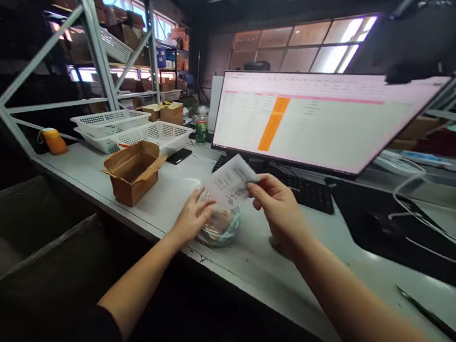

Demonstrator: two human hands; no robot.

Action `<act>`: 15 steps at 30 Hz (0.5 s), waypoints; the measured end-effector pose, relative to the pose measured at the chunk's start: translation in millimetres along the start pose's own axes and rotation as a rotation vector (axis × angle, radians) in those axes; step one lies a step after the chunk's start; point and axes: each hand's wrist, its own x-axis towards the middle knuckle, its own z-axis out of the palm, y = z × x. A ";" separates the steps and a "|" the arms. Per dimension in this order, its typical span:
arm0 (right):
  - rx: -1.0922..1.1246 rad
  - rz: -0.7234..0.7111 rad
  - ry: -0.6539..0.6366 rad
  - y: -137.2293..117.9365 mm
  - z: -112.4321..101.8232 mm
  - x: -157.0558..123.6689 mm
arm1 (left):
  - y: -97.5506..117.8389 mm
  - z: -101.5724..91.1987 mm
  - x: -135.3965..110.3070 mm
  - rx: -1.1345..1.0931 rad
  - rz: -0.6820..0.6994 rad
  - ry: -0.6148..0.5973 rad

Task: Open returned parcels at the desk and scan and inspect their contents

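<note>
My right hand (274,198) pinches the right edge of a white slip of paper with black print (229,176), held tilted in front of the monitor. Below the slip, near the table's front edge, lies a round bundle in clear, shiny wrapping (221,233); its contents are blurred and partly hidden by the paper. My left hand (192,216) rests against the left side of this bundle, fingers apart and close to the slip's lower left edge. Whether those fingertips also touch the paper, I cannot tell.
An open cardboard box (132,174), white plastic baskets (166,136), a phone (179,156) and an orange-capped container (54,141) stand on the left. Behind are a monitor (320,121) and keyboard (311,194). A mouse (384,224), its pad and a pen-like tool (429,315) lie right.
</note>
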 end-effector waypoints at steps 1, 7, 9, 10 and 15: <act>-0.026 -0.009 -0.049 -0.6 11.4 12.6 | 1.3 0.5 -6.2 0.034 0.081 -0.008; 0.162 -0.063 0.001 12.4 112.9 128.2 | -2.1 8.6 -33.3 0.170 0.273 -0.187; 0.234 -0.087 0.087 18.5 159.7 170.9 | -5.2 12.9 -33.4 0.158 0.268 -0.175; 0.257 -0.094 0.128 20.9 184.1 190.5 | -6.5 16.2 -32.8 0.141 0.272 -0.176; 0.284 -0.208 0.173 19.4 297.0 262.4 | -14.6 42.0 -21.1 0.104 0.156 -0.099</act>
